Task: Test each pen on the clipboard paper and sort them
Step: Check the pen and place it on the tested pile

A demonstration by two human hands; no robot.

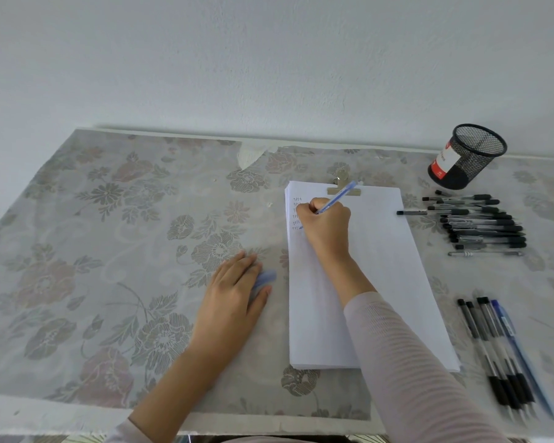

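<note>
1. Blue pen [338,196] is in your right hand [327,222]. Your fingers are curled tight round it, and its tip is down on the paper [381,266].
2. That paper is a thick white stack, lying a bit right of the middle of the table. A metal clip [344,190] holds it at the far end.
3. Your right hand sits at the far left corner of the paper. Small blue marks [296,215] run down the left edge there, right by the pen tip.
4. Your left hand [234,289] lies flat on the flowery tablecloth [109,251], just left of the paper. Its fingers are straight and close together, and they grip nothing.
5. A small blue thing [266,278] pokes out between those fingers and the thumb, touching them. It is too blurry to tell what it is.
6. A big pile of black pens [480,223] lies right of the paper, at the far end. They lie sideways, touching one another.
7. A black mesh cup [469,156] with a red and white label stands just behind that pile, close to the wall.
8. A small row of pens [499,353] lies at the near right, side by side. Most are black, and one on the right side is blue. This row is well apart from the big pile.
9. Your pale striped sleeve [413,362] crosses the near part of the paper.
</note>
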